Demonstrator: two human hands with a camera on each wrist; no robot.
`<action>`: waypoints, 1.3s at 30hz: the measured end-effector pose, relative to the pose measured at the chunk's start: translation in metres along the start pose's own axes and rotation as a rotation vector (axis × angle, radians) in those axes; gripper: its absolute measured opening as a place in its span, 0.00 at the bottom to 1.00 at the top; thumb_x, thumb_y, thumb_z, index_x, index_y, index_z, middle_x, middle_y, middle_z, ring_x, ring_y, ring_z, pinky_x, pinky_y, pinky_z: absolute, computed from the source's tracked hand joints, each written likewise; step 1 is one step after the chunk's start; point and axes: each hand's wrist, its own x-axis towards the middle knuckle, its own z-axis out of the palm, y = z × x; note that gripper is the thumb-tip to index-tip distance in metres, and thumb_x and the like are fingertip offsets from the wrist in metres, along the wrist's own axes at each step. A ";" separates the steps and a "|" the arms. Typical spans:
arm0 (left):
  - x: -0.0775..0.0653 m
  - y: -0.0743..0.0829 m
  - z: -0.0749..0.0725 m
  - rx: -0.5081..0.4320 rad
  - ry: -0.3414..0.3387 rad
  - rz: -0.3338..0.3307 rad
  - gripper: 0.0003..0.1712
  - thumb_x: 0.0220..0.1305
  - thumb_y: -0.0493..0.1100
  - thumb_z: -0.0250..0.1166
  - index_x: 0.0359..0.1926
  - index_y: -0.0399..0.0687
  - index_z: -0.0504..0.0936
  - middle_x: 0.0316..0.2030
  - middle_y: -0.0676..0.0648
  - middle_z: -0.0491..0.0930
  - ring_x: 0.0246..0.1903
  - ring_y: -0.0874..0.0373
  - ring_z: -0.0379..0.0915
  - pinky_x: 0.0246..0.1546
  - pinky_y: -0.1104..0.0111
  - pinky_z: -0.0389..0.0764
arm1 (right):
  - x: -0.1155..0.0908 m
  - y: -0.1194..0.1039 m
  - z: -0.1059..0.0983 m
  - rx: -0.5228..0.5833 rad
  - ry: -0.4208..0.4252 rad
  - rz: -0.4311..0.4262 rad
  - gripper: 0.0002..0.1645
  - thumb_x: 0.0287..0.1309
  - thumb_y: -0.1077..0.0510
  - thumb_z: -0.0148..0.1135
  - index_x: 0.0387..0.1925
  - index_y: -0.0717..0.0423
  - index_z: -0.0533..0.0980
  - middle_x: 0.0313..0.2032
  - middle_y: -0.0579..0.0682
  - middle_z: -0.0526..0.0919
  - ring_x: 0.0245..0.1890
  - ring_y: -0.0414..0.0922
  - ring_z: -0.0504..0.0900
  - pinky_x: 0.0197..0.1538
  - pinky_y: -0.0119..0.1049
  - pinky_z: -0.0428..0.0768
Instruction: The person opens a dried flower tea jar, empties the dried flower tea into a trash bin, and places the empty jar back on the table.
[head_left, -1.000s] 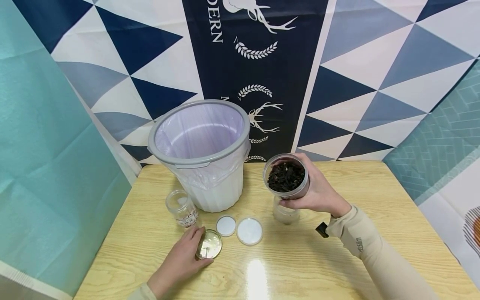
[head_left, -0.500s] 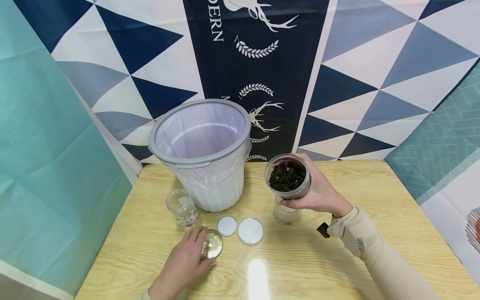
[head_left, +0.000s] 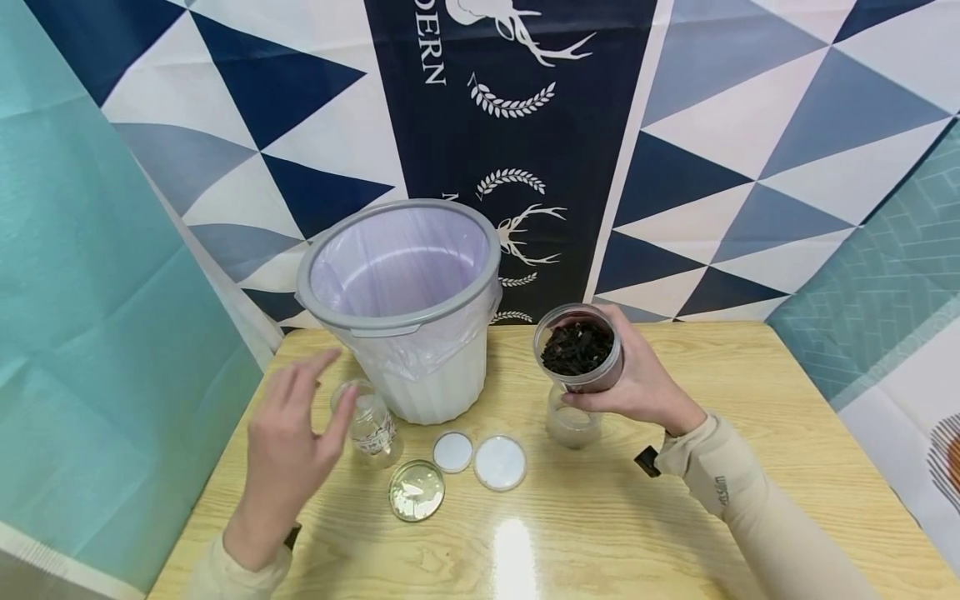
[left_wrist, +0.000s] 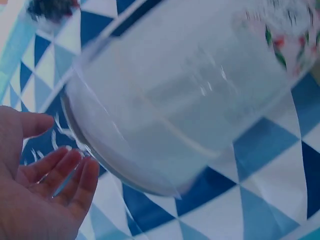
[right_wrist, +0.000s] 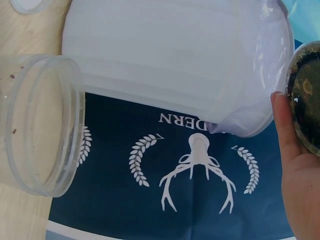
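Observation:
My right hand [head_left: 633, 375] grips a clear jar [head_left: 609, 379] of dark, dried, leafy bits, raised over the table and tilted so that its mouth faces me. Below it a second clear jar [head_left: 573, 432] stands on the table, partly covered by the held one. In the right wrist view this lower jar [right_wrist: 45, 125] has a few dark specks on its wall. My left hand [head_left: 288, 442] hovers at the left, fingers spread and bent, holding nothing. Right beside it stands a clear jar with a printed label [head_left: 375, 437]. A gold-coloured round lid [head_left: 417, 492] lies in front of that jar.
A white bin [head_left: 442, 375] with a grey rim and a plastic liner stands at the back left, close behind the labelled jar. Two white round lids, a small one [head_left: 452, 452] and a larger one [head_left: 499, 462], lie mid-table. Patterned cloth [head_left: 697, 167] hangs behind the table.
My left hand has let go of the gold-coloured lid, leaving it on the table, and has risen up and to the left. The right hand holds its jar almost still.

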 end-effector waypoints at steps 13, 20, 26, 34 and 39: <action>0.079 -0.049 -0.002 0.004 -0.067 -0.311 0.22 0.78 0.46 0.57 0.64 0.39 0.78 0.55 0.34 0.78 0.54 0.38 0.75 0.50 0.44 0.74 | 0.064 -0.025 -0.013 -0.078 0.094 -0.021 0.59 0.29 0.69 0.87 0.67 0.56 0.67 0.59 0.49 0.79 0.58 0.38 0.78 0.66 0.32 0.71; 0.119 -0.069 0.014 -0.057 -0.284 -0.387 0.22 0.78 0.44 0.53 0.66 0.37 0.75 0.61 0.33 0.74 0.62 0.36 0.69 0.62 0.41 0.69 | 0.121 -0.043 -0.015 -0.102 0.120 -0.045 0.58 0.35 0.65 0.86 0.69 0.53 0.65 0.62 0.50 0.76 0.61 0.40 0.76 0.68 0.36 0.71; 0.136 -0.090 0.028 -0.074 -0.453 -0.520 0.28 0.74 0.43 0.58 0.71 0.37 0.70 0.68 0.33 0.69 0.68 0.37 0.63 0.68 0.40 0.64 | 0.148 -0.038 -0.004 -0.129 0.096 -0.023 0.59 0.37 0.60 0.86 0.71 0.55 0.64 0.64 0.52 0.75 0.64 0.45 0.75 0.70 0.47 0.72; 0.152 -0.100 0.044 0.091 -0.711 -0.597 0.39 0.69 0.42 0.52 0.79 0.35 0.57 0.73 0.27 0.61 0.71 0.30 0.61 0.70 0.37 0.64 | 0.173 -0.039 0.003 -0.156 0.097 -0.032 0.57 0.38 0.57 0.86 0.69 0.56 0.64 0.63 0.50 0.76 0.63 0.44 0.76 0.69 0.45 0.74; 0.155 -0.101 0.048 0.193 -0.761 -0.582 0.40 0.62 0.34 0.47 0.78 0.35 0.60 0.72 0.27 0.62 0.71 0.29 0.61 0.68 0.36 0.66 | 0.181 -0.043 0.005 -0.185 0.081 -0.021 0.57 0.38 0.55 0.86 0.69 0.54 0.63 0.63 0.49 0.77 0.62 0.43 0.77 0.68 0.44 0.75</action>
